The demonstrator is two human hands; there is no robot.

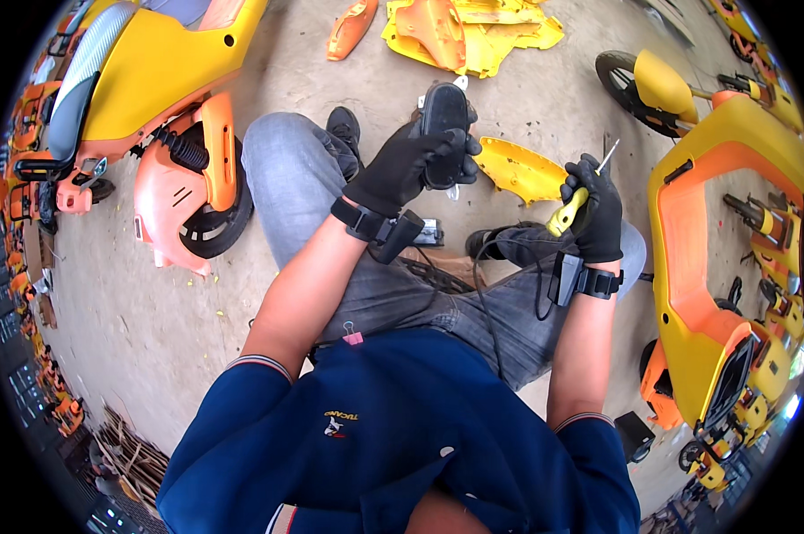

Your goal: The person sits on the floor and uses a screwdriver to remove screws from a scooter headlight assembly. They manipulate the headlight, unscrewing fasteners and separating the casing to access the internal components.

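My left hand point(393, 173), in a black glove, is closed around a black, rounded oblong part point(445, 109) with small light tabs at its ends. It holds the part up in front of my left knee; its exact kind I cannot make out. In a matching glove, my right hand point(600, 218) grips a screwdriver point(566, 214) by its yellow handle, the thin shaft pointing up and away. The screwdriver is well apart from the part. On the floor between the hands lies a curved yellow panel point(522, 169).
Yellow and orange scooter bodies stand at the left point(166, 76) and right point(678, 240). A pile of yellow and orange body panels point(473, 36) lies ahead, beside an orange piece point(351, 28). A small boxy device point(430, 233) and black cables are between my legs.
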